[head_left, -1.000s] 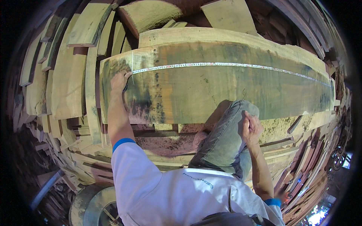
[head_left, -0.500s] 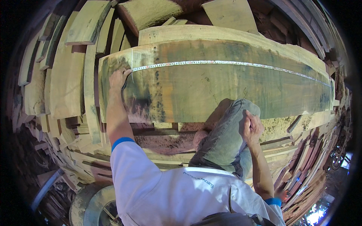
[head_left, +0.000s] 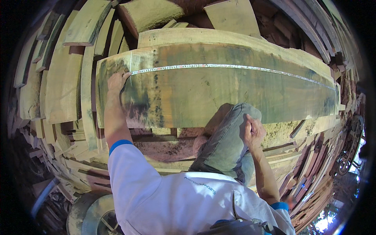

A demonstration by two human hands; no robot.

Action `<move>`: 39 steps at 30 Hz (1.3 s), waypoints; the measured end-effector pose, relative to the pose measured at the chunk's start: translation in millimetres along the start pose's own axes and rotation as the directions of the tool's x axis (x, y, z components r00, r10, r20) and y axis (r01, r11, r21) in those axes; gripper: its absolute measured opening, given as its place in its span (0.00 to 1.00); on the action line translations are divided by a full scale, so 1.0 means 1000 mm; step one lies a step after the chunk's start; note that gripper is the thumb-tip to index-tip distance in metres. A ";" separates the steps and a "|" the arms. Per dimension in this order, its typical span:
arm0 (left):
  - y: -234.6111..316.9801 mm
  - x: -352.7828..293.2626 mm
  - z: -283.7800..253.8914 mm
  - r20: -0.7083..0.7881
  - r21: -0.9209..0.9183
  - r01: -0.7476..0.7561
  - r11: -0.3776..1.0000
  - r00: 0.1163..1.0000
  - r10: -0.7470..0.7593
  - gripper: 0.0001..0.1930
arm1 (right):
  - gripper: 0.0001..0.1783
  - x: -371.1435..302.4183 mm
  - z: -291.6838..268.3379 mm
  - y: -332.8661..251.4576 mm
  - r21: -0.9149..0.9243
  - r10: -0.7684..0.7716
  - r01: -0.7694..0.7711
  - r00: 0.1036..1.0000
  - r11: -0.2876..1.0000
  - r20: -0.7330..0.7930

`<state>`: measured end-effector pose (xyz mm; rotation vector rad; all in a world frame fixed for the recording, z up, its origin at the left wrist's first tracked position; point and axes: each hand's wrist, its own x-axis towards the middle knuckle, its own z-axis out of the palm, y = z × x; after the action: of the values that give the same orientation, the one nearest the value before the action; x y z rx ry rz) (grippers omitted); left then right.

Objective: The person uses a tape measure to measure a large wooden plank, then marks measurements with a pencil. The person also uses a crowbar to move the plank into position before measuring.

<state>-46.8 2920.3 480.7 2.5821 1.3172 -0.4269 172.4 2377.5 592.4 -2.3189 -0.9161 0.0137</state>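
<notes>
A long measuring tape (head_left: 203,66) with a pale printed blade lies stretched along a wide, dark-stained plank (head_left: 188,96). My left hand (head_left: 117,81) pinches the tape's left end, beside a thin white line drawn across the board. From there the blade runs to the plank's far right end, where its other end is too small to make out. My right hand (head_left: 254,131) rests on my raised knee (head_left: 241,117) in grey trousers. Its fingers are curled closed, and whatever they may hold is hidden.
Another pale board (head_left: 219,37) lies behind the plank. Stacked boards (head_left: 64,84) stand at the left, with thick wood blocks (head_left: 233,17) at the back. A round wheel-like object (head_left: 92,213) sits at the lower left. Long timber strips (head_left: 309,172) are piled at the right.
The whole view has shifted slightly, so everything appears a little further left. Both hands keep their places, the left at the tape's end and the right on the knee.
</notes>
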 end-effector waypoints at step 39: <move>-0.010 -0.003 0.002 0.004 -0.026 -0.116 0.993 0.993 0.116 0.24 | 0.13 -0.003 0.000 -0.002 -0.005 -0.011 0.011 1.000 1.000 0.001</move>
<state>-56.8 2923.2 479.1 2.6175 1.1558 -0.3938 168.8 2376.9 592.8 -2.3185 -0.9304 0.0077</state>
